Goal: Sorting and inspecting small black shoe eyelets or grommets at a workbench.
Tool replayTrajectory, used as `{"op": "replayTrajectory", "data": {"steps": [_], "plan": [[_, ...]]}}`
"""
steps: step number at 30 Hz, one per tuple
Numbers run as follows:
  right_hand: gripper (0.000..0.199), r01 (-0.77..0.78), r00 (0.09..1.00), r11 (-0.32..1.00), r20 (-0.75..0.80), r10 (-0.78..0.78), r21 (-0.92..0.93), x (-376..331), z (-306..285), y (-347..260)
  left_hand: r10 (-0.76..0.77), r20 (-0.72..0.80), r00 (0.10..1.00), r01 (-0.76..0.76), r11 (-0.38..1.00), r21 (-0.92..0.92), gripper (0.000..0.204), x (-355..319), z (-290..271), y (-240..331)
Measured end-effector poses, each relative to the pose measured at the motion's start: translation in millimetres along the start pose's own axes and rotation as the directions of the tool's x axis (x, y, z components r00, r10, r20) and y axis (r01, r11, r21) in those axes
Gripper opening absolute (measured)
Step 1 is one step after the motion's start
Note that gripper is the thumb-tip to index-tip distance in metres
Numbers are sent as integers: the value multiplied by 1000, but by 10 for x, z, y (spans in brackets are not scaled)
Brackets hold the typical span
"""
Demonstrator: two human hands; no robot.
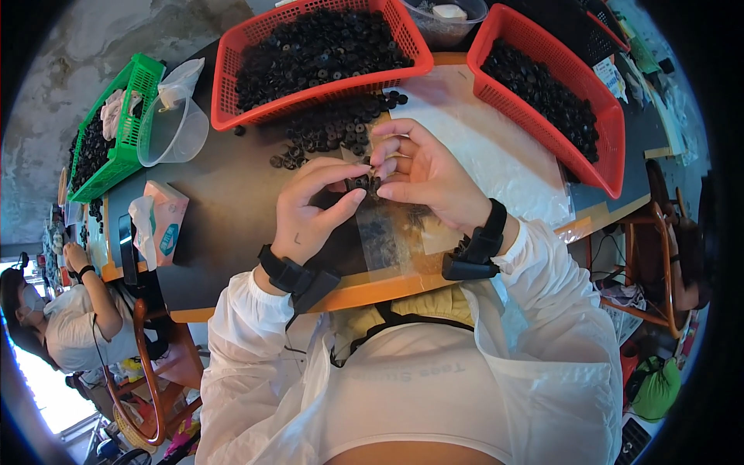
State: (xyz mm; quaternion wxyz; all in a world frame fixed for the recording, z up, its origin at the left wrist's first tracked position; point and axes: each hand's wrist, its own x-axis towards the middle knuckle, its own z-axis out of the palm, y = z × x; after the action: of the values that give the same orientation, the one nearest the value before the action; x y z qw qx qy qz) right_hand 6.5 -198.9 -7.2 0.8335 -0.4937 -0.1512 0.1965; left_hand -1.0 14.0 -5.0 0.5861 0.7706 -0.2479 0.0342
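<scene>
Over the table's near half, my left hand [306, 209] pinches a small black round part [356, 184] between thumb and fingers. My right hand [426, 174] meets it from the other side, its thumb and fingertips closed on another small dark piece [374, 186] touching the first. Exactly how the two pieces fit together is too small to tell. Just beyond my fingers lies a loose pile of black disc-like parts [329, 128], some with a centre hole. Under my hands is a clear plastic sheet [380, 240] taped to the tabletop.
Red baskets [325, 87] [546, 116] of black parts stand at the back and right. At left are a green basket [116, 167], a clear tub [174, 132], a tissue box [167, 221] and a phone [127, 244]. Another person [77, 325] sits at far left; a wooden chair [659, 263] stands right.
</scene>
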Motion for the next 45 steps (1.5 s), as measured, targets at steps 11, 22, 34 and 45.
{"op": "replayTrajectory", "data": {"steps": [11,22,34,45], "plan": [[68,-84,996,996,19,84,-34,-12,28,-40,71,36,997,-74,992,107,28,12,-28,-29],[46,-88,988,995,120,94,-53,-6,34,-23,189,30,981,-189,982,-28,25,-1,-9,-112],[44,-196,947,981,258,190,0,-7,24,68,146,-14,989,-145,988,60,31,-56,-3,-42],[35,-198,960,980,200,198,-18,-24,-24,109,190,-39,981,-185,977,105,38,-59,34,-8]]}}
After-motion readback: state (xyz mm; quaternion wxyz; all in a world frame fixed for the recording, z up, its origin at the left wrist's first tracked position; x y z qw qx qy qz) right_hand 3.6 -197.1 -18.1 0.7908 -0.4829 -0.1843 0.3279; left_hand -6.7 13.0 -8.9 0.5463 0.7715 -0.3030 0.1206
